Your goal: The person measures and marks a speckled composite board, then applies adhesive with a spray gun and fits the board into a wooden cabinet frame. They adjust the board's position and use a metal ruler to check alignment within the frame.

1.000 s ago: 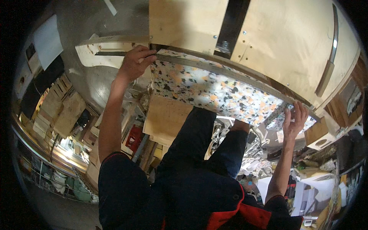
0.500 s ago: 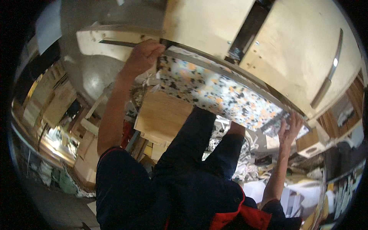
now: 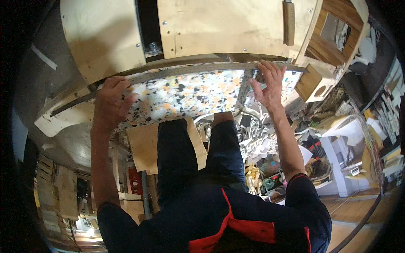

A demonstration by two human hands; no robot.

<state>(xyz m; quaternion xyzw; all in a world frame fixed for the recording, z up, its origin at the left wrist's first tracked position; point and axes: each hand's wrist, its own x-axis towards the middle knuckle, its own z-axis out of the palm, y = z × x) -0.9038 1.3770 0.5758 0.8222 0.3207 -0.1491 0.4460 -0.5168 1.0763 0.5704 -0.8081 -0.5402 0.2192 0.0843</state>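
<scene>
A slab of speckled foam (image 3: 185,95), white with black and orange flecks, lies along the near edge of a pale wooden bench. Along its far side runs a long, narrow flat strip (image 3: 198,68), like a straightedge. My left hand (image 3: 110,101) is closed at the strip's left part, fingers curled over it and thumb against the foam. Toward the other end, my right hand (image 3: 270,84) rests its spread, bent fingertips on the strip, with the thumb apart over the foam. A dark grey band crosses the foam beside that thumb. The fingertips' undersides are hidden.
On the wooden bench top (image 3: 219,29) lies a knife with a wooden handle (image 3: 289,23); a dark gap splits the boards. A wooden block with a round hole (image 3: 316,84) sits at the right. Below are a wooden panel (image 3: 141,143) and heaped foam scraps (image 3: 261,139).
My view has turned and shifted, so the foam and bench edge lie more level. My right hand has moved inward from the foam's right end onto the strip. My left hand stays near the left end.
</scene>
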